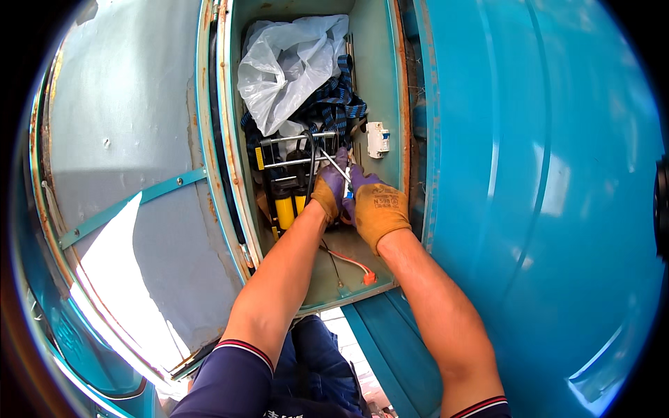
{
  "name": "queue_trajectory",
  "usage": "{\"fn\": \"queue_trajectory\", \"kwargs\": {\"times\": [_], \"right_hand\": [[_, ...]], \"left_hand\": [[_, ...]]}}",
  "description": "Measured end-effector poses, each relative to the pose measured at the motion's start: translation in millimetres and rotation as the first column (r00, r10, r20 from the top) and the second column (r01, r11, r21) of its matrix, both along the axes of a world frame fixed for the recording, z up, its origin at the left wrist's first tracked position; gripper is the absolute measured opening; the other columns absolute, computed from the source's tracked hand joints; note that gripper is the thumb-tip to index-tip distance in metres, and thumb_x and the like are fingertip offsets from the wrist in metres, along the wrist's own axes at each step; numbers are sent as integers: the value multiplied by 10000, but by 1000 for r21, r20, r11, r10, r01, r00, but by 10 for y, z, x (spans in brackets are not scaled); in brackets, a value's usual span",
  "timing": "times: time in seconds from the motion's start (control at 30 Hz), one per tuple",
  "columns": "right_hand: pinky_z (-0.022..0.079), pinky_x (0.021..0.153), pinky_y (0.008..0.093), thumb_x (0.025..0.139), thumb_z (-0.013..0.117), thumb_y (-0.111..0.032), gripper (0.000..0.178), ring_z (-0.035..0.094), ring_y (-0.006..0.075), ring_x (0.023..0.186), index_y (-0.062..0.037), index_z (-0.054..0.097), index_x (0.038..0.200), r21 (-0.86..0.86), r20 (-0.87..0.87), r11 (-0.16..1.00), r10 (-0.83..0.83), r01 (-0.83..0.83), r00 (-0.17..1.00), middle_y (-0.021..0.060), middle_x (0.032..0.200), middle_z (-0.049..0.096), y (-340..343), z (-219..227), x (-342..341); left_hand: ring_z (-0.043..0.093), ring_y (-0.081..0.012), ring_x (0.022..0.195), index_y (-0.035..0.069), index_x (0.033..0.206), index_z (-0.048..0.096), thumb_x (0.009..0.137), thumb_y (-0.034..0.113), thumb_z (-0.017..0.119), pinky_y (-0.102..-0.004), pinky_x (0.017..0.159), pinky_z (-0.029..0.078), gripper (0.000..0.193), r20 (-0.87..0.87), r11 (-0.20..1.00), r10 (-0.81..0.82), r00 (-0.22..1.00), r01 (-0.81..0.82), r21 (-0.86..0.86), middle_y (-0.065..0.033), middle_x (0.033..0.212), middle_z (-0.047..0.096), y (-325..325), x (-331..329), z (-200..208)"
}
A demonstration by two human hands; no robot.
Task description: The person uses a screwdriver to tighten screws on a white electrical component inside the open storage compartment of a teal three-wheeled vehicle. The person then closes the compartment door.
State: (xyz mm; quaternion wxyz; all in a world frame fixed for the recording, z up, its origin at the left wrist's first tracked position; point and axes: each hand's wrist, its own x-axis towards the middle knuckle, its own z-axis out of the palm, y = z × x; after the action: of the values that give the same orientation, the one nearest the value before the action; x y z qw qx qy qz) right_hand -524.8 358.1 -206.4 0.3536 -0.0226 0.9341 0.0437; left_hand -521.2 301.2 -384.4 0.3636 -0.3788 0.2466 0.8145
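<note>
My hands wear purple-and-tan work gloves and meet inside a narrow metal compartment (382,83). My left hand (330,189) has its fingers closed together near a thin metal rod (337,167). Right beside it, my right hand (376,204) is closed too. A small white-and-blue piece (348,182) shows between the gloves; its kind is hidden by the fingers. Left of my hands lies a foot pump (283,210) with yellow cylinders, metal rods and a black frame. A white circuit breaker (377,141) sits against the compartment's right wall.
Deeper in the compartment are a translucent plastic bag (282,76) and blue-and-black webbing straps (339,94). A red-ended cable (368,277) lies near the front edge. A grey door (132,104) stands swung out at left; a large blue metal panel (529,174) rises at right.
</note>
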Motion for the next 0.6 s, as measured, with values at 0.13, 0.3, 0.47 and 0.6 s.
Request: {"fn": "queue_trajectory", "kwargs": {"times": [0.13,0.3,0.47,0.6], "right_hand": [[578,837,479,909,704,-215,230,733,386,976,-53,729,1071,-69,6,996,55,-55,998,203,1052,749,-91,-77,-98],[580,853,468,913,667,-209,228,738,385,992,-37,757,1033,-22,66,999,-34,36,997,208,1060,759,-40,27,-196],[570,891,485,918,657,-219,349,723,423,1002,-14,713,1194,-392,-171,841,-466,373,868,211,1085,757,-70,172,-143],[583,789,410,922,658,-140,391,753,330,873,63,656,1256,-696,-235,572,-753,435,615,227,980,760,79,316,-291]], "left_hand": [[695,-234,717,46,982,703,1041,614,553,-380,661,586,590,-46,999,-50,998,49,-4,-104,850,725,-156,26,-281],[668,-205,716,97,1026,706,1066,571,536,-370,655,562,505,16,997,-49,999,50,-66,-58,855,712,23,4,31],[647,-248,1021,52,1263,658,1105,497,466,-392,889,533,510,-127,959,257,958,-236,158,-103,1118,694,-31,-83,191],[664,-381,1137,-57,1368,597,1079,462,498,-425,1026,493,602,-382,820,-77,921,-159,-550,-252,1267,693,-63,-86,552]]}}
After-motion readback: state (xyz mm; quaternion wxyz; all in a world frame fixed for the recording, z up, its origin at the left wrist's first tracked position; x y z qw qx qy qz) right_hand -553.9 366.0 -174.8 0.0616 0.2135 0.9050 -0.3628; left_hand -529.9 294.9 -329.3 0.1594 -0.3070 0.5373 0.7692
